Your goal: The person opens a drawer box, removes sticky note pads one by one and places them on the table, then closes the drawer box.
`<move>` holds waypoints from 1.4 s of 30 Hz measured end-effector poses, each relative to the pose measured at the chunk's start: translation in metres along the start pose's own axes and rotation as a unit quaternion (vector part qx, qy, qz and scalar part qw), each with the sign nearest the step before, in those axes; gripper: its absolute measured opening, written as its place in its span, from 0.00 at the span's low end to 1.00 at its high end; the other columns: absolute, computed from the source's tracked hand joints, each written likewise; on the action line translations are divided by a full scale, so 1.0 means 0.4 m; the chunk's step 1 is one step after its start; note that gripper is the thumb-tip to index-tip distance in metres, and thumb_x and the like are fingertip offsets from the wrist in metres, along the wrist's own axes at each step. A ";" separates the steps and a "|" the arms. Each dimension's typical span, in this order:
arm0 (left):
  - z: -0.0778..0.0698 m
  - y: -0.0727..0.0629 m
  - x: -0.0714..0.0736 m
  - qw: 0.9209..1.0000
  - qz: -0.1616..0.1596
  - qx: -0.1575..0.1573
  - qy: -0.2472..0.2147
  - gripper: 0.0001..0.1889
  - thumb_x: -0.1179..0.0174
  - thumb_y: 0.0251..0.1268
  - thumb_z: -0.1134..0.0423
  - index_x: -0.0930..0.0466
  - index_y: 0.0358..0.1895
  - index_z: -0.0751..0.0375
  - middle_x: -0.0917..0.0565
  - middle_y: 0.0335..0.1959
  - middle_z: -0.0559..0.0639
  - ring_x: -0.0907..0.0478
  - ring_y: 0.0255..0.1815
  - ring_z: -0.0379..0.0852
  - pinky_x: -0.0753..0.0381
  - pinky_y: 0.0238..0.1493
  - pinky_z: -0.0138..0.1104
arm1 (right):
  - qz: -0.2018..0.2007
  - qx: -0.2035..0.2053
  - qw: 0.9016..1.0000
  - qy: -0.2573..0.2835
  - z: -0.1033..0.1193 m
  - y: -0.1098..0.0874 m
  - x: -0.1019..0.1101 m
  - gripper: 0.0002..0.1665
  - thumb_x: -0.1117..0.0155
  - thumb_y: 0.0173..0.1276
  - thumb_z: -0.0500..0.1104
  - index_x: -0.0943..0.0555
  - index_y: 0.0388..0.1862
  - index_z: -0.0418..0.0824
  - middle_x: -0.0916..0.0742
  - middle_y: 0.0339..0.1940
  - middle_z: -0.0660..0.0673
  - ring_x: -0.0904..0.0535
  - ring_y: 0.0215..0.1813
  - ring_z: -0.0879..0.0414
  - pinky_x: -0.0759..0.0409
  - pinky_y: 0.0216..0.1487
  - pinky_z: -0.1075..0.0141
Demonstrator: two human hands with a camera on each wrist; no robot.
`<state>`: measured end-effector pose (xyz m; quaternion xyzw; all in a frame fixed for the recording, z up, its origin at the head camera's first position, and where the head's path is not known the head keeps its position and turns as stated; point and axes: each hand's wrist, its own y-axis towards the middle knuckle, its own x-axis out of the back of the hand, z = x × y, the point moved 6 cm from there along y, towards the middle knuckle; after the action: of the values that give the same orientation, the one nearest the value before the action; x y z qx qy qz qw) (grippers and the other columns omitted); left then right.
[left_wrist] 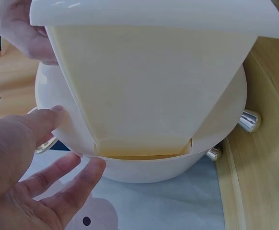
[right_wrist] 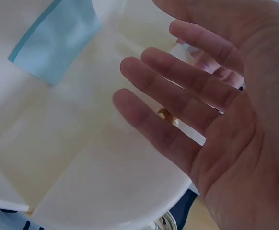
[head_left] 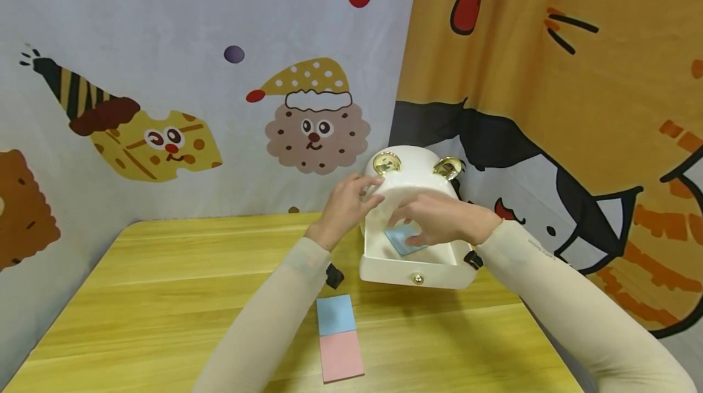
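Note:
A white rounded box (head_left: 409,164) with gold ears stands at the back of the table, its drawer (head_left: 387,271) pulled out toward me. A light blue sticky note pad (right_wrist: 58,45) lies inside the drawer. My right hand (head_left: 436,219) hovers over the drawer near that pad; in the right wrist view its fingers are loosely extended and hold nothing. At the box's left side is my left hand (head_left: 343,207). The left wrist view shows its thumb and fingers spread at the box's edge, with the fingertips at or near the white surface.
On the wooden table (head_left: 192,283), a blue sticky note pad (head_left: 336,315) and a pink one (head_left: 342,356) lie end to end in front of the drawer. A printed curtain (head_left: 181,21) hangs behind the table and along its right. Silver feet (left_wrist: 249,120) support the box.

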<state>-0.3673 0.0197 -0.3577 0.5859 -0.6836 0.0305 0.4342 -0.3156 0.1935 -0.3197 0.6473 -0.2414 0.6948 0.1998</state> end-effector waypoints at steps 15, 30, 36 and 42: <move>-0.008 -0.009 -0.001 1.000 0.001 0.000 -0.006 0.22 0.25 0.83 0.55 0.10 0.74 0.54 0.10 0.65 0.63 0.06 0.61 0.62 0.03 0.59 0.49 | 0.099 -0.023 0.995 -0.024 -0.010 0.031 -0.074 0.36 0.11 0.71 0.46 0.11 0.76 0.44 0.06 0.72 0.46 0.09 0.72 0.46 0.10 0.75 0.48; -0.002 -0.006 0.002 1.000 -0.005 -0.005 -0.015 0.21 0.24 0.83 0.56 0.08 0.72 0.54 0.09 0.63 0.64 0.06 0.60 0.63 0.04 0.61 0.50 | 0.120 0.015 0.989 -0.089 -0.007 0.061 -0.103 0.34 0.08 0.65 0.43 0.09 0.69 0.45 0.04 0.53 0.46 0.07 0.49 0.51 0.06 0.52 0.59; -0.001 -0.005 0.002 1.000 -0.004 -0.008 -0.015 0.21 0.24 0.83 0.56 0.09 0.72 0.54 0.09 0.62 0.63 0.06 0.59 0.64 0.04 0.60 0.50 | 0.127 0.028 0.984 -0.125 -0.008 0.066 -0.114 0.32 0.07 0.66 0.45 0.10 0.67 0.47 0.04 0.51 0.46 0.08 0.47 0.51 0.07 0.50 0.59; 0.004 -0.003 0.002 1.000 0.001 -0.002 -0.015 0.21 0.25 0.84 0.55 0.09 0.73 0.53 0.10 0.63 0.63 0.06 0.60 0.64 0.05 0.61 0.51 | 0.134 0.033 0.980 -0.143 0.004 0.071 -0.114 0.32 0.06 0.65 0.45 0.09 0.66 0.47 0.05 0.55 0.47 0.07 0.52 0.49 0.06 0.53 0.57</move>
<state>-0.3670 0.0177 -0.3587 0.5849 -0.6904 0.0205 0.4251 -0.3273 0.1712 -0.3673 0.7079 -0.3287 0.6234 0.0466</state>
